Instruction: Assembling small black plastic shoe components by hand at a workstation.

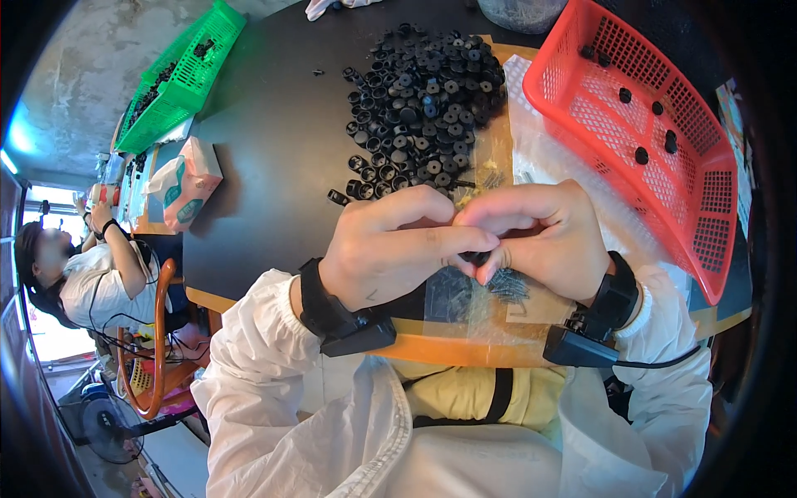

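My left hand (386, 249) and my right hand (548, 241) meet above the front edge of the table, fingertips pinched together. Between them is a small black plastic part (476, 258), mostly hidden by the fingers. Just beyond my hands spreads a heap of small round black plastic caps (427, 104), some with a hole in the middle, others lying with their hollow side up. Small thin metal pieces (508, 286), too fine to identify, lie on the taped tabletop under my right hand.
A red plastic basket (573, 137) at the right holds several black pieces. A green basket (195, 75) with black parts stands far left, near a tissue box (189, 184). At the left, another person (104, 278) sits beside a wooden chair (162, 332); a fan (108, 423) is below.
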Action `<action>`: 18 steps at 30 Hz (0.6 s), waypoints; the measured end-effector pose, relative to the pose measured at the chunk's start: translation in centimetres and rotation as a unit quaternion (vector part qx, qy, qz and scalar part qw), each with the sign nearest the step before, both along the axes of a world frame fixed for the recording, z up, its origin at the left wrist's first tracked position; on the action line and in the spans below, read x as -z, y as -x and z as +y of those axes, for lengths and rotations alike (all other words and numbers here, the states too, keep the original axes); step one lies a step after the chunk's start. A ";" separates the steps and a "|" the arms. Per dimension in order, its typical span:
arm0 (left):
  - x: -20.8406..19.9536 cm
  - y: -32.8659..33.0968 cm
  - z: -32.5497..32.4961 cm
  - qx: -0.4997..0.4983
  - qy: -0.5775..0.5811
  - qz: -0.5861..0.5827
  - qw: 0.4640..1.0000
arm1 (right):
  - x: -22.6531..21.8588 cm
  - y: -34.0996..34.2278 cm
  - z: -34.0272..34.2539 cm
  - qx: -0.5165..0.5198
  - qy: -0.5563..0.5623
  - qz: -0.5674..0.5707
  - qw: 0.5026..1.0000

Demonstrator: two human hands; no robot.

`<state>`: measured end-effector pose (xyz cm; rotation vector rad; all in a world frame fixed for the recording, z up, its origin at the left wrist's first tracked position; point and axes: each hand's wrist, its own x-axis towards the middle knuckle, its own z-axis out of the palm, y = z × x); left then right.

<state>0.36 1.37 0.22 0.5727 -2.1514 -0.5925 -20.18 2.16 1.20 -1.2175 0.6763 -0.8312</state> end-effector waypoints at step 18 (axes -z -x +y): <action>-0.1 -0.4 -0.4 -0.026 0.058 -0.043 0.997 | 0.3 0.1 -0.8 -0.039 -0.037 -0.005 0.999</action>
